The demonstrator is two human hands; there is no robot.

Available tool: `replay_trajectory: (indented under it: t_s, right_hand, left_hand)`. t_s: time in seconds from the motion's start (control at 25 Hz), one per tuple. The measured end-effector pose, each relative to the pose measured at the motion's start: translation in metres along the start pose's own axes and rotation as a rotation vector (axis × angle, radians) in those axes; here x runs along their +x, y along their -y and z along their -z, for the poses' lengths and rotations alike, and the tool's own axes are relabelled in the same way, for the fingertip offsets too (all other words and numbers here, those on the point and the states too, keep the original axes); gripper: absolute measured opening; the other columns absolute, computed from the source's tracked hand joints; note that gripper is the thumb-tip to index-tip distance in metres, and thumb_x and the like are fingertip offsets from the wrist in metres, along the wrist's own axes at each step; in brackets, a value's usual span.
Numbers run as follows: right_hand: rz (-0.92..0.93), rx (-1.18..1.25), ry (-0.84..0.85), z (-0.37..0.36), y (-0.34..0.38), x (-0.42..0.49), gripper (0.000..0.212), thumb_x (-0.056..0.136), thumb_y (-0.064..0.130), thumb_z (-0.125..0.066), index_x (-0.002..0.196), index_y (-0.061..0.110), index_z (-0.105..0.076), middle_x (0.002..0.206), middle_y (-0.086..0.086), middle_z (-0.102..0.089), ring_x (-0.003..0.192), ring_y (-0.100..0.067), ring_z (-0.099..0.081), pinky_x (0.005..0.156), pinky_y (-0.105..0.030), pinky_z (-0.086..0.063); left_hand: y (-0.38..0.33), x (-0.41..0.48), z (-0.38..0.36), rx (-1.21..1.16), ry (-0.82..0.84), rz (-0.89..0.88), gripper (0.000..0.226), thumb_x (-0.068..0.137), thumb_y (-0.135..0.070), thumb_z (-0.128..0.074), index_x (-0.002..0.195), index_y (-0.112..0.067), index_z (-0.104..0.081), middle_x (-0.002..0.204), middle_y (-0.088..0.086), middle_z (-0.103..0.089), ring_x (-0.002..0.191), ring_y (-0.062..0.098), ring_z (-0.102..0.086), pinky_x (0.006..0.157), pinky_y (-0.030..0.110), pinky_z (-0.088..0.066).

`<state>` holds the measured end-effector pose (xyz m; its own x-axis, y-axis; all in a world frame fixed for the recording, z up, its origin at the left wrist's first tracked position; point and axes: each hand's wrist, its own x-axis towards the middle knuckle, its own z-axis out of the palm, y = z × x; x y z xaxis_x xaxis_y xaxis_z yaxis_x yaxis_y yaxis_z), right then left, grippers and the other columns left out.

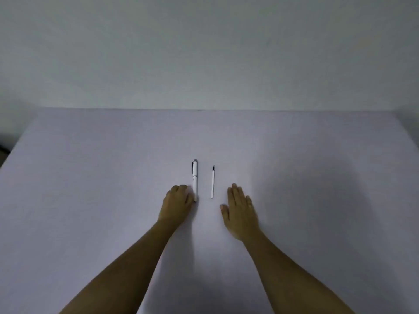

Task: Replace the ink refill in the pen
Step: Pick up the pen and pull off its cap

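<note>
The fingers of the left hand [178, 201] were curled under, the knuckles bunched and the fingertips hidden beneath the palm. Its thumb side lay against the near end of the pen [195, 180], touching the barrel or all but touching it; whether the fingers had actually closed on the pen could not be told from this view. The fingers of the right hand [240, 211] were stretched out flat and held close together, the thumb spread toward the left, the palm facing down on the table [90, 177]. That hand held nothing.

The pen lay on the table just right of the left hand, pointing away from the person, white with a dark clip on the left side of its cap at the far end. To its right, apart from it and roughly parallel, lay the ink refill [212, 182], a thin white stick with a dark tip at its far end. The refill rested between the two hands, nearer the pen than the right hand, and touched neither hand.

Both bare forearms reached in from the near edge. The table was covered in a pale lilac surface, and beyond its far edge stood a plain pale wall [204, 53].
</note>
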<state>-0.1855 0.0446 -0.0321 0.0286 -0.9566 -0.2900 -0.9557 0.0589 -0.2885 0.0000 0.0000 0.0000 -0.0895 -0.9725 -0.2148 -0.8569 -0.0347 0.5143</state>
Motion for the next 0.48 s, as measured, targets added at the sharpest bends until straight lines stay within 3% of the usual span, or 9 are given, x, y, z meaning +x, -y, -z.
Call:
replay_trajectory:
  t_s: [0.16, 0.32, 0.48]
  right_hand:
    - [-0.035, 0.014, -0.103, -0.019, -0.003, 0.010, 0.062, 0.098, 0.038, -0.026, 0.149, 0.010, -0.005, 0.161, -0.008, -0.001, 0.149, -0.022, 0.000, 0.120, -0.036, -0.001]
    - [-0.008, 0.027, -0.165, -0.024, -0.004, 0.011, 0.062, 0.097, 0.036, -0.030, 0.149, 0.009, -0.011, 0.160, -0.008, -0.007, 0.149, -0.023, -0.005, 0.117, -0.035, 0.001]
    - [-0.021, 0.028, -0.092, -0.021, -0.006, 0.012, 0.062, 0.098, 0.039, -0.024, 0.150, 0.012, -0.002, 0.161, -0.005, 0.002, 0.149, -0.019, 0.004, 0.118, -0.033, 0.006]
  left_hand:
    - [-0.009, 0.023, -0.012, -0.039, -0.134, 0.060, 0.022, 0.091, -0.019, -0.049, 0.088, 0.001, -0.057, 0.088, 0.020, -0.060, 0.075, 0.031, -0.054, 0.064, 0.033, -0.037]
    - [-0.019, 0.044, -0.022, -0.036, -0.180, 0.139, 0.025, 0.090, -0.023, -0.050, 0.089, 0.001, -0.055, 0.089, 0.022, -0.060, 0.079, 0.039, -0.057, 0.067, 0.039, -0.043]
    - [-0.025, 0.051, -0.024, -0.048, -0.169, 0.207, 0.021, 0.091, -0.017, -0.047, 0.088, 0.002, -0.054, 0.087, 0.023, -0.061, 0.077, 0.037, -0.057, 0.062, 0.036, -0.038]
